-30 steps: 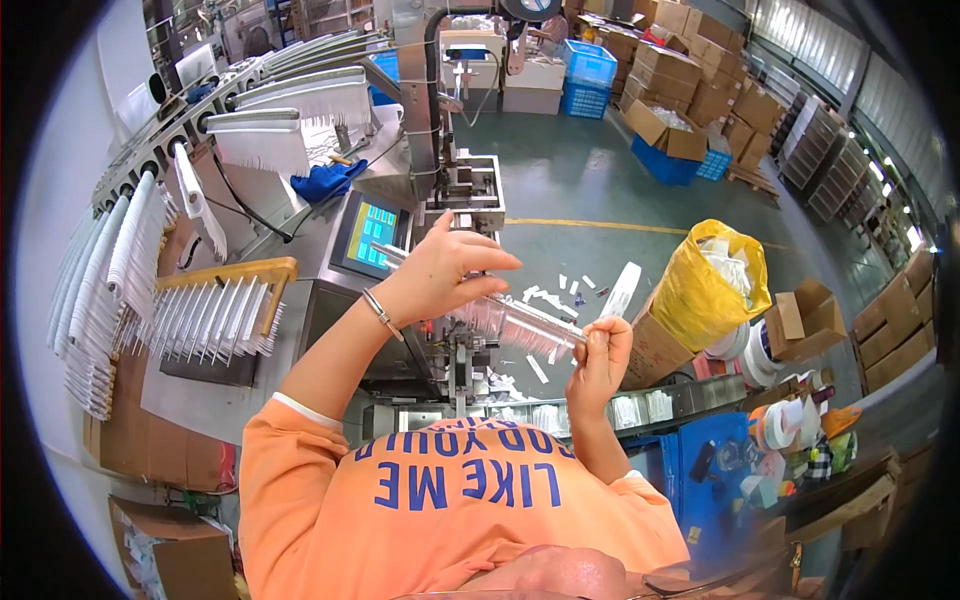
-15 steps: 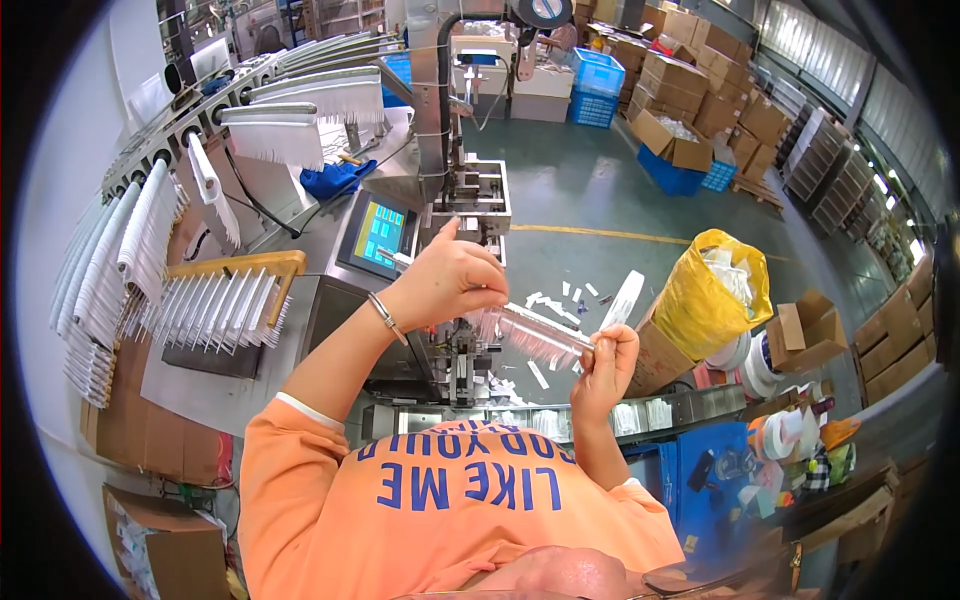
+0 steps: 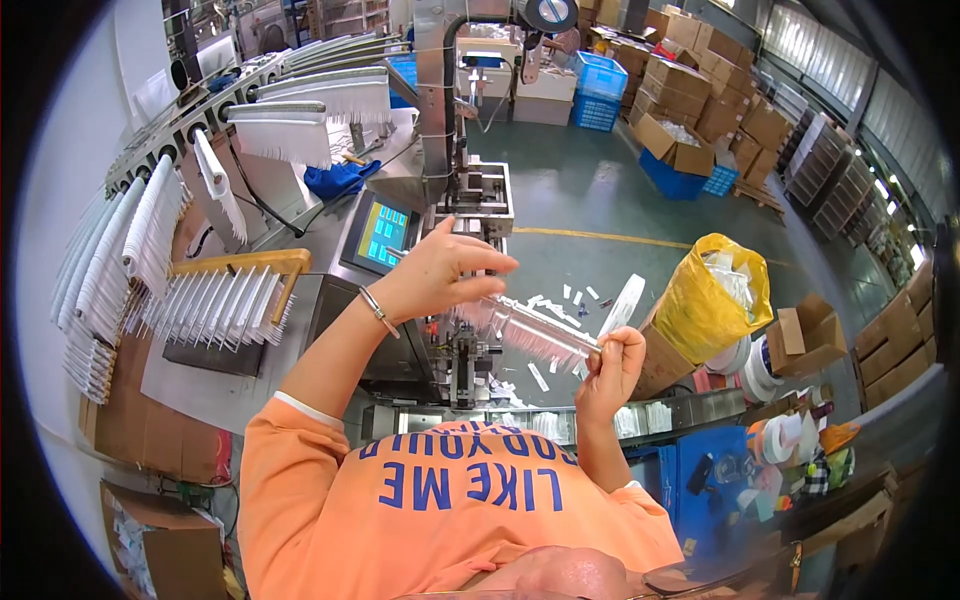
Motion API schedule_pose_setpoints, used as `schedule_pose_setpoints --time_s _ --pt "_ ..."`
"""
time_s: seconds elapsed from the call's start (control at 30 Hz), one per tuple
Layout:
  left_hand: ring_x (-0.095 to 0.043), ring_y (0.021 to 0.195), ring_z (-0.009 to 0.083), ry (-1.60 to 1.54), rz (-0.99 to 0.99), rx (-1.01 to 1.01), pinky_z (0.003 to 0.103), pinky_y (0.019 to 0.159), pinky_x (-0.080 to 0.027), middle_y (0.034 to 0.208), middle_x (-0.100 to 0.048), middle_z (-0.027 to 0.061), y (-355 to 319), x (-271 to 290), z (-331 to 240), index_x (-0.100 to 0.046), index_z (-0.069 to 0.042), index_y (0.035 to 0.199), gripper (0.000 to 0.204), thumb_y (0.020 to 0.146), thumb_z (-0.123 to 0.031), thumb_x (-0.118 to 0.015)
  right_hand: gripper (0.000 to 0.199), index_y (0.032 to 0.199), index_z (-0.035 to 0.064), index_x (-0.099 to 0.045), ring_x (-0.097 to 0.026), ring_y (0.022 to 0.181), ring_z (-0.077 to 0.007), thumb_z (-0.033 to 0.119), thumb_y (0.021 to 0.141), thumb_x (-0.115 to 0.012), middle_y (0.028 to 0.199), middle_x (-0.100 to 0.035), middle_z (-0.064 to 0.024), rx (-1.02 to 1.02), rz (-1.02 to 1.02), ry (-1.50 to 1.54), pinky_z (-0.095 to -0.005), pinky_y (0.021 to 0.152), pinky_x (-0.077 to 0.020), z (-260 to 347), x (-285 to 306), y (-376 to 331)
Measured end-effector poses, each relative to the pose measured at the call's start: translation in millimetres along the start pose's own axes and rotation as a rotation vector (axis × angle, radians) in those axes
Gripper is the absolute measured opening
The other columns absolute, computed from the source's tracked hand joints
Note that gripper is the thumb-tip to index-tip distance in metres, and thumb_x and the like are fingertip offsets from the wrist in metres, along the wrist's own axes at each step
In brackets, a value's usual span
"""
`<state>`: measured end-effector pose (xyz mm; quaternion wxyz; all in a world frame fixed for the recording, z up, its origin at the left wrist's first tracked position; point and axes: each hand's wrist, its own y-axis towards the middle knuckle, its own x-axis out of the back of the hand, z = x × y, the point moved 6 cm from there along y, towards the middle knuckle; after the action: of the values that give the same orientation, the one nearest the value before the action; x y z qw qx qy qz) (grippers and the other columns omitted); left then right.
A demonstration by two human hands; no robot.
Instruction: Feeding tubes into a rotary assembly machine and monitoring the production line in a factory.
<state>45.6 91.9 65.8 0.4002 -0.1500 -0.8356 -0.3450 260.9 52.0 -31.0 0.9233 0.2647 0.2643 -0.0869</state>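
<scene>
My right hand [image 3: 610, 372] pinches the near end of a long fringed strip [image 3: 545, 332], pale and shiny with a row of thin pinkish bristles along its lower side. A flat white piece [image 3: 624, 303] sticks up from beside the same fingers. Over the strip's far end hovers my left hand [image 3: 445, 268], its fingers apart and nothing visible in them. A metal bracelet circles that wrist. Beyond the left hand are a machine's touch screen [image 3: 382, 235] and its metal clamp frame [image 3: 487, 195]; the strip's far end is partly lost against the machine.
White fringed bundles [image 3: 150, 225] hang from a curved rail on the left, above a wooden rack [image 3: 215, 305] of similar pieces. A yellow bag [image 3: 705, 300] stands on the right, near an open carton [image 3: 808, 335]. White scraps [image 3: 540, 375] litter the floor. A metal ledge [image 3: 690, 405] runs before me.
My left hand's fingers have spread and lifted off the strip's far end. My right hand keeps its pinch, with the strip nearly in the same place.
</scene>
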Motion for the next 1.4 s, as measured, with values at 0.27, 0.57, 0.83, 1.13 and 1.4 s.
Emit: schedule_pose_setpoints --time_s 0.27,0.57,0.83,1.13,1.4 --pt "-0.06 0.086 0.0153 -0.003 0.022 -0.019 0.057 0.101 -0.015 0.085 -0.065 -0.0022 3.9 0.4 -8.0 -0.066 -0.012 0.08 0.011 0.073 -0.02 -0.067 0.005 0.093 0.0079 -0.045 -0.032 0.056 -0.0022 0.009 0.088 -0.044 0.073 -0.044 0.0016 0.012 -0.016 0.011 -0.0157 0.049 -0.0245 0.4 1.3 -0.3" --pt "-0.058 0.089 0.013 0.082 0.007 -0.15 0.057 0.101 -0.015 0.087 -0.064 -0.0031 12.1 -10.9 -26.8 -0.066 -0.016 0.083 0.008 0.077 -0.018 -0.062 0.005 0.093 0.0078 -0.045 -0.031 0.055 -0.002 0.008 0.088 -0.044 0.074 -0.045 0.0013 0.027 -0.021 0.005 -0.0156 0.049 -0.0242 3.1 4.1 0.1" --pt "-0.057 0.09 0.0154 0.14 0.035 -0.245 0.058 0.098 -0.019 0.088 -0.062 -0.0028 28.6 -50.0 -64.2 -0.064 -0.013 0.082 0.014 0.074 -0.025 -0.065 0.005 0.094 0.008 -0.045 -0.033 0.055 -0.0016 0.009 0.089 -0.044 0.074 -0.044 0.0016 -0.002 -0.023 -0.032 -0.0146 0.049 -0.0266 -2.0 -11.7 -1.0" --pt "-0.057 0.08 0.0165 0.034 -0.336 -0.173 0.045 0.096 -0.025 0.079 -0.062 0.0021 21.8 -1.8 -51.7 -0.063 -0.008 0.076 0.004 0.072 -0.006 -0.063 0.004 0.092 0.0091 -0.046 -0.033 0.059 -0.0015 0.008 0.089 -0.043 0.077 -0.044 0.0022 0.041 -0.033 -0.036 -0.0153 0.051 -0.028 7.2 3.6 -1.3" --pt "-0.048 0.066 0.0093 -0.198 -0.532 0.29 0.021 0.059 -0.039 0.074 -0.05 0.0015 -11.6 31.5 81.5 -0.057 -0.003 0.104 0.024 0.088 -0.019 -0.048 0.005 0.091 0.0081 -0.046 -0.032 0.052 -0.0014 0.007 0.087 -0.043 0.072 -0.045 0.0021 0.089 -0.163 -0.071 -0.014 0.049 -0.0269 27.2 36.1 16.4"
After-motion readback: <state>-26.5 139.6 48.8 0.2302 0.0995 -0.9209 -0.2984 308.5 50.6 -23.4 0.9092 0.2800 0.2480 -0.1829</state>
